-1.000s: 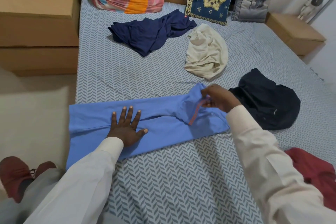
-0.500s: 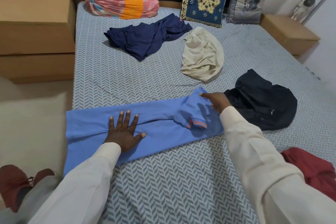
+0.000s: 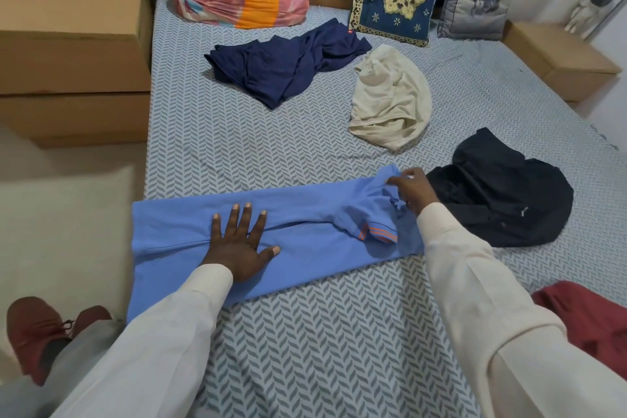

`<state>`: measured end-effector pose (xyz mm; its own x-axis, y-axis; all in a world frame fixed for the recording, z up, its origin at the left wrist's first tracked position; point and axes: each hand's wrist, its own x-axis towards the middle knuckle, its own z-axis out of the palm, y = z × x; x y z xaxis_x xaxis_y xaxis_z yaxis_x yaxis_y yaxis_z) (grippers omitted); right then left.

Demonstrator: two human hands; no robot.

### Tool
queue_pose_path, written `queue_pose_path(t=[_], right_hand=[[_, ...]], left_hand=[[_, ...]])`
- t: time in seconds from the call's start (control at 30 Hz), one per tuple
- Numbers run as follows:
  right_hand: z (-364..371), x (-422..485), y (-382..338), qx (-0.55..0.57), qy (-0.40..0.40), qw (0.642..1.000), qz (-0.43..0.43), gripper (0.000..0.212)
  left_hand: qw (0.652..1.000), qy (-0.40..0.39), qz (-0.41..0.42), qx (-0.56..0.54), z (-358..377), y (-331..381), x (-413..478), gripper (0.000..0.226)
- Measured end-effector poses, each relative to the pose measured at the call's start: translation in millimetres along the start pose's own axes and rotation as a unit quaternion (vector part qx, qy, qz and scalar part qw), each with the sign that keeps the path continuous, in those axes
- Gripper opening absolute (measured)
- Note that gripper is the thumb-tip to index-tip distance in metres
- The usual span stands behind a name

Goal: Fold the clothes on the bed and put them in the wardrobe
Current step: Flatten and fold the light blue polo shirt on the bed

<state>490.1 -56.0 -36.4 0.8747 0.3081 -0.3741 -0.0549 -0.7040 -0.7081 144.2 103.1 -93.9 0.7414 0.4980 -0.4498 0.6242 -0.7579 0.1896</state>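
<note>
Shirt: laid on the bed as a narrow band, long axis run leftward from the pinch | right hand: band's end is pinched | left hand: fingers spread, pressed flat at mid-band | next fold is judged to be carried leftward.

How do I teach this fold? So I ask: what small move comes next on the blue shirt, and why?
Probably fold the collar end over toward the left hand. The blue shirt lies as a long strip, sleeve tucked in; the left hand presses flat on its middle, and the right hand pinches the collar end.
</note>
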Motion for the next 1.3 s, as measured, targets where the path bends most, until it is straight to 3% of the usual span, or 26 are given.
queue_pose_path(t=[0.07, 0.17, 0.27, 0.33, 0.47, 0.57, 0.67, 0.7, 0.73, 0.8, 0.87, 0.97, 1.03, 1.17, 1.3], right_hand=[[1.4, 1.7, -2.8, -0.042, 0.006, 0.998, -0.046, 0.024], [0.8, 13.1, 1.3, -0.082, 0.016, 0.996, -0.017, 0.009], [-2.1, 49.5, 29.8, -0.055, 0.046, 0.996, 0.048, 0.037], [1.0, 53.3, 34.2, -0.088, 0.040, 0.994, 0.055, 0.043], [2.2, 5.4, -6.3, -0.220, 0.053, 0.974, -0.032, 0.016], [5.9, -8.9, -21.7, -0.228, 0.112, 0.961, -0.113, 0.024], [13.5, -2.8, -14.8, -0.323, -0.086, 0.933, -0.129, 0.006], [13.6, 0.4, -9.4, -0.345, -0.105, 0.926, -0.113, 0.009], [11.9, 0.4, -6.7, -0.338, -0.074, 0.931, -0.117, 0.018], [5.3, -6.9, -5.0, -0.270, 0.087, 0.948, -0.144, 0.030], [-2.6, -15.4, -3.2, -0.190, 0.177, 0.960, -0.106, 0.036], [-10.0, -17.0, 3.3, -0.105, 0.084, 0.991, -0.012, 0.055], [-10.1, -17.1, 11.5, -0.043, -0.006, 0.999, 0.016, 0.045], [-4.9, -16.8, 9.5, -0.067, -0.033, 0.997, 0.010, 0.033], [-2.8, -14.3, 2.4, 0.021, -0.030, 0.998, 0.045, 0.026]], left_hand=[[1.000, 0.000, 0.003, -0.010, 0.3, 0.2, -0.1, 0.112], [1.000, -0.003, 0.006, -0.016, -0.3, -0.1, 0.4, 0.111], [1.000, -0.001, 0.007, -0.016, -0.2, 0.3, 0.2, 0.111], [1.000, -0.006, 0.007, -0.014, -0.6, 0.5, -0.3, 0.112], [1.000, -0.008, 0.007, -0.020, -2.8, 1.0, -1.4, 0.113], [1.000, -0.009, 0.008, -0.020, -3.6, 2.0, -2.0, 0.113], [1.000, -0.005, 0.004, -0.009, -5.1, 3.2, -4.1, 0.114], [1.000, -0.006, 0.003, -0.008, -5.6, 3.3, -4.6, 0.112], [1.000, -0.009, 0.003, -0.005, -6.2, 3.6, -5.2, 0.108], [1.000, -0.007, 0.001, -0.001, -6.4, 3.6, -3.7, 0.101], [1.000, -0.010, -0.001, 0.005, -5.9, 3.1, -3.3, 0.098], [1.000, -0.010, -0.009, 0.019, -3.1, 2.4, -2.4, 0.089], [1.000, -0.005, -0.011, 0.023, -2.2, 2.5, -1.7, 0.087], [1.000, -0.008, -0.010, 0.022, -1.0, 2.0, -1.8, 0.091], [1.000, -0.004, -0.013, 0.020, 0.1, 1.8, 0.1, 0.095]])
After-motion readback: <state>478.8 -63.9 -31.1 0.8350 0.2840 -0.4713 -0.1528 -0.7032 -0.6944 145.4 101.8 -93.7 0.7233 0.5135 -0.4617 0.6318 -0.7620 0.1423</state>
